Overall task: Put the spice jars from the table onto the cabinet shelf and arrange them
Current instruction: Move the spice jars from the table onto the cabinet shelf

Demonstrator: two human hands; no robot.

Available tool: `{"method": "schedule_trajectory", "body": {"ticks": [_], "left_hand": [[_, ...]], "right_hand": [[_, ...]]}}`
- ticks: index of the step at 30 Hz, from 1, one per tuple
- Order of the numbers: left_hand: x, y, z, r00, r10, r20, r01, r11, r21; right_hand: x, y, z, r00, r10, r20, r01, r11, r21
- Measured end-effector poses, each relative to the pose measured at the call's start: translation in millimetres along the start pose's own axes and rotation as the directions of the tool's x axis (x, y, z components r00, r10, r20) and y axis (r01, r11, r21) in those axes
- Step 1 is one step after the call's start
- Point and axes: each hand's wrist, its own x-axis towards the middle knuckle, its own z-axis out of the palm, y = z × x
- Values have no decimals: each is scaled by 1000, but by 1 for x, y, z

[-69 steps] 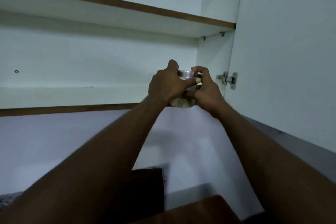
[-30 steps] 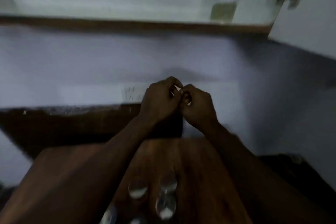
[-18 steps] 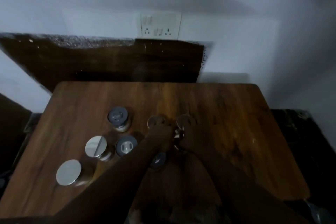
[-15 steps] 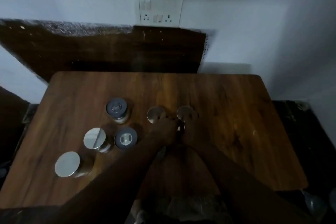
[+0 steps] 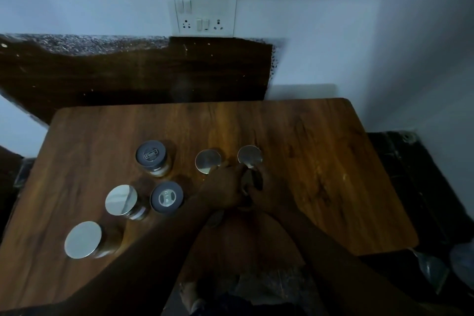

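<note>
Several spice jars stand on the wooden table (image 5: 323, 151), seen from above. Two have grey lids (image 5: 153, 158) (image 5: 166, 197); silver-lidded jars sit at the left (image 5: 121, 199) (image 5: 82, 239) and just beyond my hands (image 5: 208, 161) (image 5: 250, 156). My left hand (image 5: 225, 188) and my right hand (image 5: 270, 187) meet at the table's middle, fingers curled round a dark-lidded jar (image 5: 253, 180) between them. Another jar (image 5: 215, 218) is mostly hidden under my left forearm. The cabinet shelf is out of view.
A switch and socket plate (image 5: 205, 15) is on the white wall behind the table. A dark counter slab (image 5: 133, 72) runs behind the table's far edge. The table's right half holds nothing. Dark floor lies to the right.
My view has dropped from the cabinet shelf, where a jar now stands, to the table. Both hands came down together and closed on a dark-lidded jar in the middle.
</note>
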Motion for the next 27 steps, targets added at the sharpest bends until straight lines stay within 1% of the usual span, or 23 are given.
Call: {"method": "schedule_trajectory", "body": {"ticks": [1, 2, 3, 4, 5, 6, 9, 10, 11, 14, 16, 18, 21, 22, 24, 25, 27], "left_hand": [[0, -1, -7, 1000, -15, -3, 14, 991, -132], [2, -1, -17, 1000, -4, -9, 1, 952, -307], [2, -1, -31, 999, 14, -32, -27, 903, -429], [3, -1, -48, 997, 41, -67, -71, 840, -538], [5, 0, -66, 993, 75, -95, -118, 768, -629], [8, 3, -86, 987, 98, -128, -160, 701, -695], [19, 27, -150, 944, 144, -298, -327, 536, -778], [23, 40, -173, 923, 153, -354, -382, 483, -787], [26, 56, -198, 900, 148, -410, -429, 458, -778], [22, 107, -267, 821, 159, -548, -559, 418, -716], [16, 140, -309, 741, 155, -654, -644, 441, -625], [8, 172, -350, 652, 149, -743, -710, 465, -530], [-3, 216, -411, 543, 172, -822, -771, 491, -407], [-5, 228, -431, 509, 183, -841, -776, 520, -357], [-4, 246, -465, 446, 221, -867, -775, 580, -252], [1, 251, -481, 446, 235, -864, -772, 590, -238], [17, 256, -504, 510, 235, -827, -752, 589, -297]], "right_hand": [[4, -3, -11, 999, -7, -41, 8, 999, 37], [8, -8, -24, 997, -7, -76, 14, 996, 92], [10, -13, -39, 991, -20, -133, 41, 987, 156], [12, -20, -56, 980, -53, -192, 95, 971, 220], [13, -31, -75, 961, -113, -253, 187, 938, 293], [15, -42, -95, 939, -163, -304, 268, 900, 344], [18, -82, -153, 875, -272, -401, 428, 823, 374], [19, -98, -172, 854, -301, -425, 468, 800, 375], [21, -114, -190, 836, -323, -444, 498, 786, 367], [21, -165, -246, 757, -387, -526, 595, 742, 310], [19, -199, -286, 688, -414, -596, 656, 706, 267], [17, -232, -328, 622, -457, -636, 709, 674, 209], [19, -274, -395, 527, -519, -673, 778, 614, 136], [21, -286, -417, 511, -537, -671, 788, 605, 115], [32, -306, -456, 508, -570, -646, 797, 596, 99], [40, -313, -473, 513, -580, -633, 798, 593, 103], [61, -323, -498, 541, -578, -611, 782, 614, 111]]}}
